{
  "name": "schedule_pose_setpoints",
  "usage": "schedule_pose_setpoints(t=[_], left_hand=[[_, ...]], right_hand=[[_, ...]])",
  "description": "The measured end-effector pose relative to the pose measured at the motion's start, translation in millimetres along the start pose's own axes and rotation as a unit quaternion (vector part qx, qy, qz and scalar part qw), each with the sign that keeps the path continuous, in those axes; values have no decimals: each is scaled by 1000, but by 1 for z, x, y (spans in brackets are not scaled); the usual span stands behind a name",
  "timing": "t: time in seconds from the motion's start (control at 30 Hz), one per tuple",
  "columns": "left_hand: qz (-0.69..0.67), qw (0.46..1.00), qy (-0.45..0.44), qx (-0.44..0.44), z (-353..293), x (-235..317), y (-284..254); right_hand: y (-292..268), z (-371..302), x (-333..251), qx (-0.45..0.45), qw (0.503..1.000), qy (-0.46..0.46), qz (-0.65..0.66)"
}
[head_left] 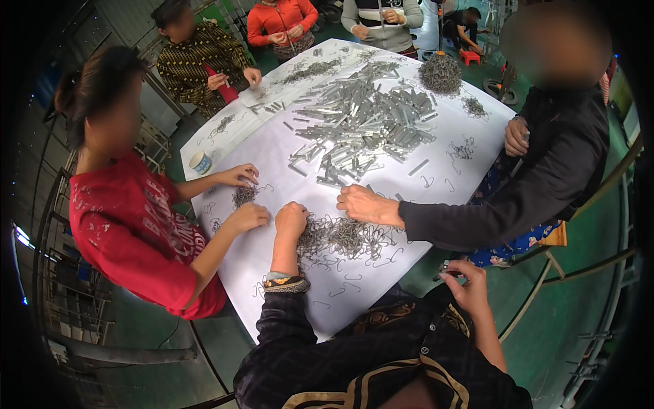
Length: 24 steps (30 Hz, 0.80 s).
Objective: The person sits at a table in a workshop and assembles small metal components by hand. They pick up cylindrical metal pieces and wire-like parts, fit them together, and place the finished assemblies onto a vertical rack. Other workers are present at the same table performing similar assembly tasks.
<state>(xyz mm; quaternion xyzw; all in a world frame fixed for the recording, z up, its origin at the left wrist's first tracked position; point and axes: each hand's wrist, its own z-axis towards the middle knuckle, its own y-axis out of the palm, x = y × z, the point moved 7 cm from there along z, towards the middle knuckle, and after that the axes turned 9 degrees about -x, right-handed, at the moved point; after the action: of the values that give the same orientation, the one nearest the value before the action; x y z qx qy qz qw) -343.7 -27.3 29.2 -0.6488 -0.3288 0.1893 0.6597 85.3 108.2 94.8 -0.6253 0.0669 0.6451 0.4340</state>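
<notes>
My left hand (291, 219) rests at the left edge of a tangled pile of dark wire hooks (347, 237). Its fingers are curled down and closed; whatever they hold is hidden. Off the table's near right edge, my right hand (469, 286) is raised, thumb and fingers pinched round a small metal piece (445, 266). Several loose wire hooks (336, 293) lie on the white tabletop (272, 146) near my left wrist. Just beyond the pile is the hand of a person in a black sleeve (371, 206), reaching in from the right.
Flat silver metal bars (368, 116) are heaped mid-table. A ball-like mound of hooks (440, 73) stands far right. A paper cup (200, 162) is at the left edge. A person in a red shirt (139, 225) works on my left beside a smaller hook pile (244, 195); others stand opposite.
</notes>
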Motion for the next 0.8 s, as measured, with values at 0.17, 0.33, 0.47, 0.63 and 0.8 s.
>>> schedule_pose_setpoints(t=[0.17,0.33,0.47,0.63,0.8], left_hand=[[28,998,40,-50,7,6,2],[50,993,70,-86,6,14,2],[-207,967,116,-95,-25,33,-44],[-393,908,68,-129,-35,25,-37],[-652,732,62,-190,-42,38,-32]], right_hand=[[-1,0,3,7,1000,9,11],[0,2,0,-3,1000,15,4],[0,2,0,-4,1000,-11,6],[6,3,1,-12,999,-20,23],[8,5,-2,-19,999,-22,32]])
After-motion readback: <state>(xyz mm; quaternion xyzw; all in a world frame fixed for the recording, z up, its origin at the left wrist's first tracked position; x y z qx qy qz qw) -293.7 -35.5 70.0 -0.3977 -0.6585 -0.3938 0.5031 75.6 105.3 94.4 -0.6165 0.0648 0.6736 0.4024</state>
